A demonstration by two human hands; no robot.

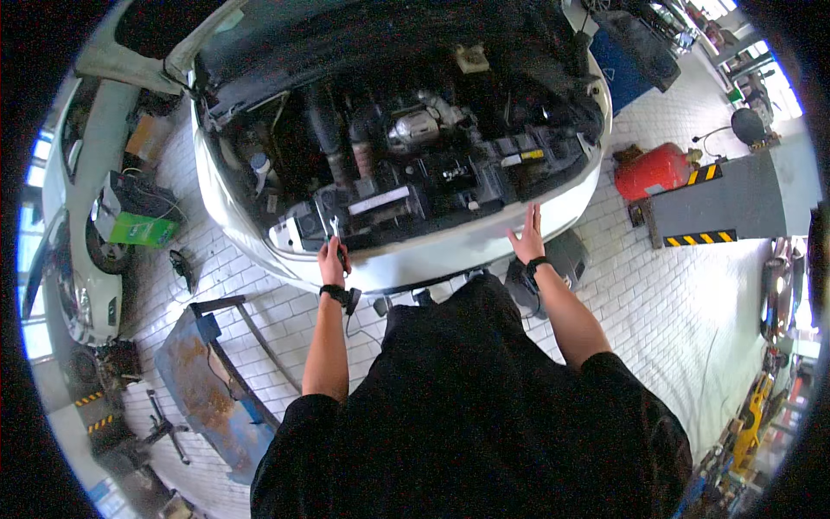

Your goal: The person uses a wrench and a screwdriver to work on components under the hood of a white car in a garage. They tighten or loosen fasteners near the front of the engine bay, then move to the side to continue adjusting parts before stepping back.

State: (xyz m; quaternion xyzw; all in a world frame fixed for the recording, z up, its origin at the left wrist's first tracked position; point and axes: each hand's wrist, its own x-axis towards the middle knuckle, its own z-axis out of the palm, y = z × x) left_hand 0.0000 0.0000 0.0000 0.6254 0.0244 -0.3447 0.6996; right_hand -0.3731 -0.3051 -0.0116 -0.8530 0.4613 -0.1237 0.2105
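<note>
I stand at the front of a white car point(415, 259) with its hood up and the engine bay point(413, 130) exposed. My left hand point(333, 261) is closed on a metal wrench point(335, 225), with its upper end over the bay's front edge by the radiator area. Something dark also shows in that grip, too small to make out. My right hand point(530, 238) rests with fingers stretched out on the white front edge of the car, right of the bay's middle.
Left are another white car point(105, 307), a green box point(138, 227) and a rusty creeper-like panel point(194, 372) on the tiled floor point(653, 303). Right stand a red tank point(648, 170), a grey lift ramp point(718, 203) with striped edges and a yellow jack-like item point(752, 406).
</note>
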